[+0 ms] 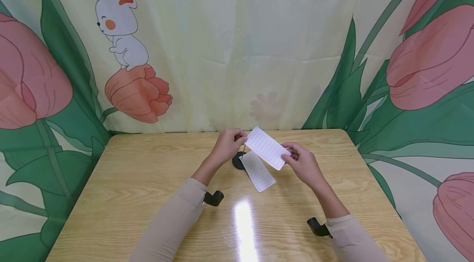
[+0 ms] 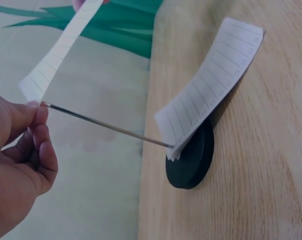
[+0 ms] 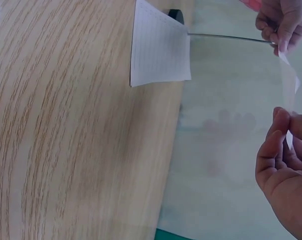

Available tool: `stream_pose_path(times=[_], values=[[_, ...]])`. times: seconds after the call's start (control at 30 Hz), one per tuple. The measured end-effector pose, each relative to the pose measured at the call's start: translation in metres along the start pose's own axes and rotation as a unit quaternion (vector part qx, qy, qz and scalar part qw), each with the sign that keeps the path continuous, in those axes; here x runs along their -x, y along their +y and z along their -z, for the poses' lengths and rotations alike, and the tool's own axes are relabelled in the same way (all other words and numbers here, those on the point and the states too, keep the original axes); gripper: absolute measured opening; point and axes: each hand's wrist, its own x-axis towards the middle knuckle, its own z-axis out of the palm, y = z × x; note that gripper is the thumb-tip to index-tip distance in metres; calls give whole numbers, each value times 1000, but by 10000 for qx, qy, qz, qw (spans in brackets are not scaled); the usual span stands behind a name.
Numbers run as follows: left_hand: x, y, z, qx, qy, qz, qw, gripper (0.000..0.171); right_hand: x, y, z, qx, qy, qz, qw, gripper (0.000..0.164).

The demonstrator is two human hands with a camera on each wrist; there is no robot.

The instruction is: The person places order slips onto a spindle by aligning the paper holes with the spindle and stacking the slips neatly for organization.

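Observation:
A lined paper slip (image 1: 267, 148) is stretched between both hands above the table. My left hand (image 1: 226, 146) pinches its left corner between thumb and fingertips, right at the top of a thin metal spike (image 2: 108, 125). My right hand (image 1: 304, 165) pinches the slip's other end. The spike stands on a round black base (image 2: 191, 162). Low on the spike, above the base, sits another lined slip (image 2: 211, 82), tilted up off the table; whether it is several sheets I cannot tell. Fingertips hide whether the spike's tip passes through the held slip.
The paper spike stands on a wooden table (image 1: 148, 179), toward its far edge. A printed curtain (image 1: 237, 48) hangs behind that edge. A black device (image 1: 214, 198) is on the left wrist, and a similar device (image 1: 317, 227) is on the right wrist.

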Motion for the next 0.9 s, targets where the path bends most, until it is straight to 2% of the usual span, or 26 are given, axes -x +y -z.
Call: stream_pose_path(times=[0.33, 0.9], values=[[-1, -3, -2, -1, 16, 18, 10000, 9, -1, 3, -1, 61, -18, -60, 10000, 34], [1, -3, -5, 52, 8, 300, 9995, 10, 0, 4, -2, 62, -42, -58, 10000, 34]])
